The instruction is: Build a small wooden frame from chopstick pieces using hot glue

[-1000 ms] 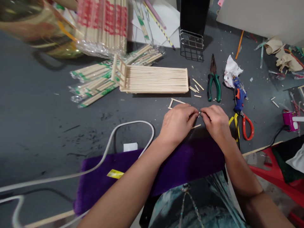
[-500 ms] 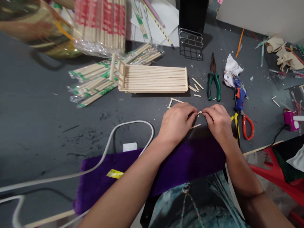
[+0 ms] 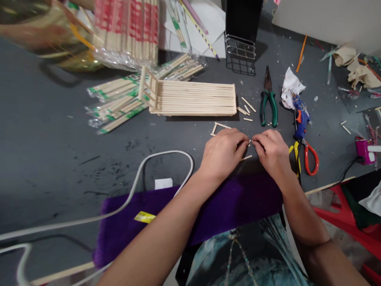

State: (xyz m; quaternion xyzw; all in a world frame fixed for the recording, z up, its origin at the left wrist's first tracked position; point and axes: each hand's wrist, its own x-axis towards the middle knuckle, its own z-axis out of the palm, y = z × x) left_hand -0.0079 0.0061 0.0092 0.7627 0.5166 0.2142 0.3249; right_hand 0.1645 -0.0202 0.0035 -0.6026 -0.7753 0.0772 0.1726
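My left hand [image 3: 224, 149] and my right hand [image 3: 272, 149] meet fingertip to fingertip low over the table, both pinched. Between them are tiny pale wooden stick pieces [image 3: 250, 143], mostly hidden by the fingers. A thin stick [image 3: 246, 157] pokes out below my left hand, while a small frame of joined sticks [image 3: 214, 128] lies just beyond it. Farther back stands a miniature bed-like model [image 3: 195, 98] made of wooden sticks, with a raised slatted end on its left. Several short cut sticks [image 3: 247, 108] lie off its right end.
Green-handled pliers [image 3: 268, 99], a blue glue gun [image 3: 301, 119] and red-and-yellow-handled pliers [image 3: 311, 159] lie to the right. Wrapped chopsticks [image 3: 119, 99] are at back left. A black phone [image 3: 242, 20] stands in a wire holder. A white cable [image 3: 139, 171] loops near purple cloth [image 3: 125, 226].
My two hands have drawn slightly closer together, so less of the stick pieces shows between the fingertips. Everything else stays in place, apart from a slight shift of the view.
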